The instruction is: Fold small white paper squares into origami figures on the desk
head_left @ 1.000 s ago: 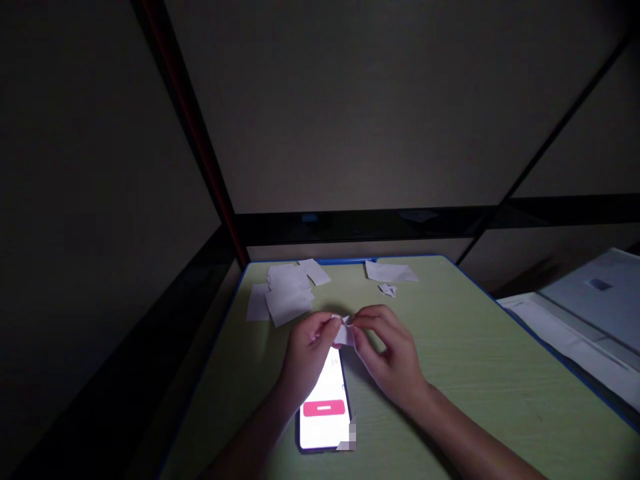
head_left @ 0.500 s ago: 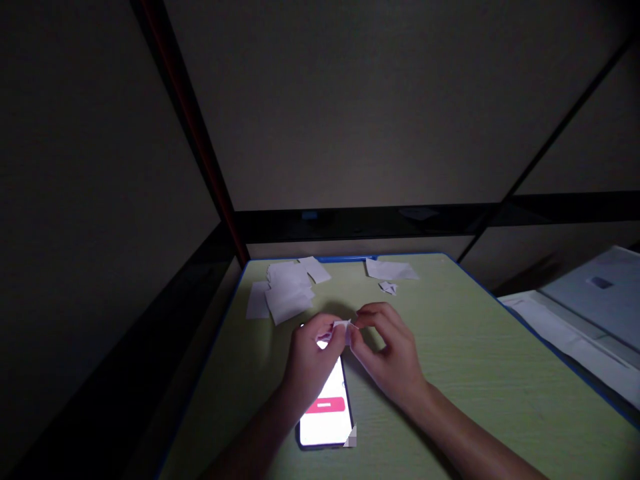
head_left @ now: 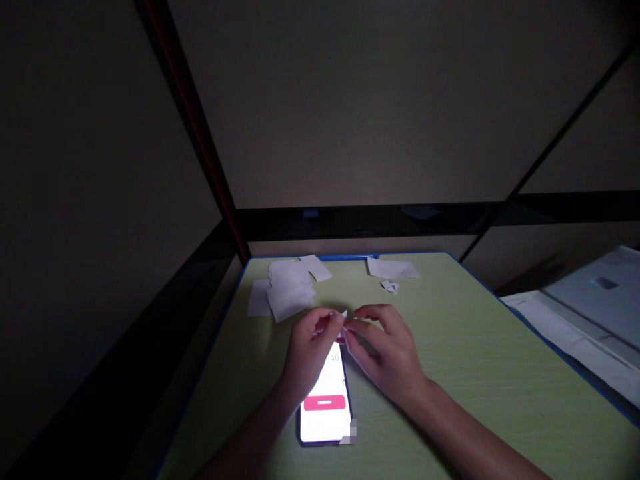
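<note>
A small folded piece of white paper (head_left: 344, 316) is pinched between my hands above the table, mostly covered by fingers. My left hand (head_left: 310, 347) is closed on its left side, thumb over the near face. My right hand (head_left: 387, 347) grips its right edge between thumb and fingertips, the index finger arched above. Below my left hand lies a phone (head_left: 325, 423) with a bright white screen and a red button; its upper end is hidden by the hand.
White paper sheets (head_left: 290, 300) overlap at the table's back left. At the back right are another sheet (head_left: 393, 269) and a small folded paper (head_left: 389, 287). The green table (head_left: 480, 373) has a blue edge. White furniture (head_left: 590, 300) stands to the right, a wall (head_left: 360, 120) behind.
My right fingers have moved in closer to my left hand. The paper has turned, now showing a pointed tip upward. More of the phone screen shows.
</note>
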Demonstrator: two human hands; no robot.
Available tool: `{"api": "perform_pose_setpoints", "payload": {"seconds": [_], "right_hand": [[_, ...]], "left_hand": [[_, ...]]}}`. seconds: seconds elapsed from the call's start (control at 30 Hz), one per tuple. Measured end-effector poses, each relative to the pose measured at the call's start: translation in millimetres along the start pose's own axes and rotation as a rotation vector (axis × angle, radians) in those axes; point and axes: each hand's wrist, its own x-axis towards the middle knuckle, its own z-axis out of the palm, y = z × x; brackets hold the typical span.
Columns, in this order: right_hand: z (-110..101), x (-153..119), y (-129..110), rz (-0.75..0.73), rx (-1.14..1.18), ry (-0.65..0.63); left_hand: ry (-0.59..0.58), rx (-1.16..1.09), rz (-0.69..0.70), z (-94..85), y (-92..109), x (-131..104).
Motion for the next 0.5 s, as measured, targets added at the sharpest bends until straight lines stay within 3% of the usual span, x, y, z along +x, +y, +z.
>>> {"api": "perform_pose_setpoints", "payload": {"seconds": [0.13, 0.27, 0.37, 0.5], "right_hand": [[-1.0, 0.9, -1.9, 0.045, 0.107, 0.033], [-1.1, 4.8, -1.8, 0.329, 0.287, 0.091], [0.3, 8.1, -0.4, 0.547, 0.418, -0.089], [2.4, 8.6, 0.0, 0.616, 0.578, -0.241]], "left_hand": [[0.000, -0.035, -0.018, -1.6, -1.1, 2.3], [0.060, 0.017, 0.006, -3.0, -1.5, 3.3], [0.080, 0.077, 0.040, -3.5, -0.2, 2.9], [0.073, 0.115, 0.055, -3.0, 1.7, 1.8]]}}
